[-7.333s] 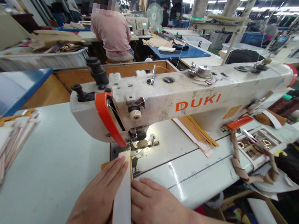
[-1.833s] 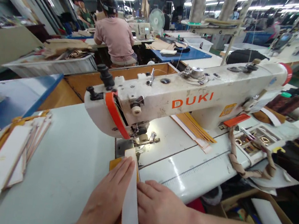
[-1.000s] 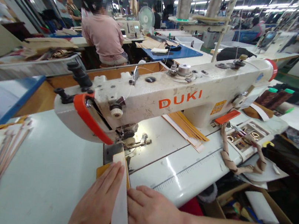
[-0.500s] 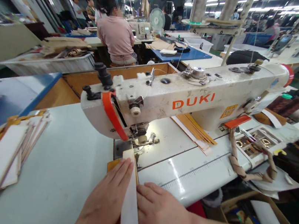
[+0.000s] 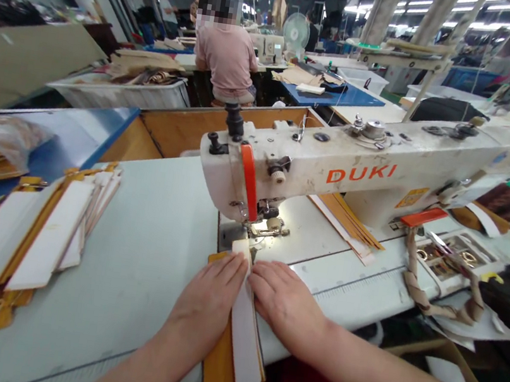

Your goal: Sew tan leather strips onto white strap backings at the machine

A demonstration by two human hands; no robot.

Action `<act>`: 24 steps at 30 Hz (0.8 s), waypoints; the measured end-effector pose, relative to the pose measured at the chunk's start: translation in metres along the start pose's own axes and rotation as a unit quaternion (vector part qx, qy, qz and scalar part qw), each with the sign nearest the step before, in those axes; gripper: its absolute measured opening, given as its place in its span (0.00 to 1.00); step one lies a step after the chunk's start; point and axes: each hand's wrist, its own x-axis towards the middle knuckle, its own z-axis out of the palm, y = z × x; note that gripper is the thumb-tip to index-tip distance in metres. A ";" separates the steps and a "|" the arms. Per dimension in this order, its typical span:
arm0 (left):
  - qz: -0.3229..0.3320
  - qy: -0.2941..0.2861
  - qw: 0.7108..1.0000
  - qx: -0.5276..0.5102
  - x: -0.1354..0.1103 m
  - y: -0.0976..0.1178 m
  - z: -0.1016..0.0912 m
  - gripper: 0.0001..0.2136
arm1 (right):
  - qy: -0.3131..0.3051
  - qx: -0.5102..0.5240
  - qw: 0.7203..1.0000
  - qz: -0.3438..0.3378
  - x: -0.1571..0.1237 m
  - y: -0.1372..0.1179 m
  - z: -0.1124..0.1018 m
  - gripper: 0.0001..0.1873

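Note:
A long white strip backed by tan leather runs from the table's front edge up under the presser foot of a white DUKI sewing machine. My left hand lies flat on the strip's left side, fingers stretched toward the needle. My right hand presses flat along the strip's right edge, fingers together and extended. Both hands flank the strip just in front of the foot.
A pile of white-and-tan strips lies on the table at the left. More tan strips sit behind the needle. A parts tray and a braided cord are at the right. A person in pink sits farther back.
The view has shifted so the machine and my hands sit farther right and higher. More of the strip's near end and my forearms show. My hands stay flat beside the strip.

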 end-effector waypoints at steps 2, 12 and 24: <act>-0.015 -0.025 1.000 -0.002 0.001 0.003 -0.003 0.23 | 0.012 -0.010 0.998 -0.061 0.004 0.006 -0.002 0.07; 0.048 -0.017 0.999 0.016 0.003 0.007 -0.005 0.23 | 0.001 -0.040 0.983 -0.182 0.012 0.024 0.002 0.11; 0.007 0.056 0.998 -0.025 0.023 -0.012 0.021 0.22 | -0.036 -0.055 0.980 -0.187 0.032 0.050 0.004 0.11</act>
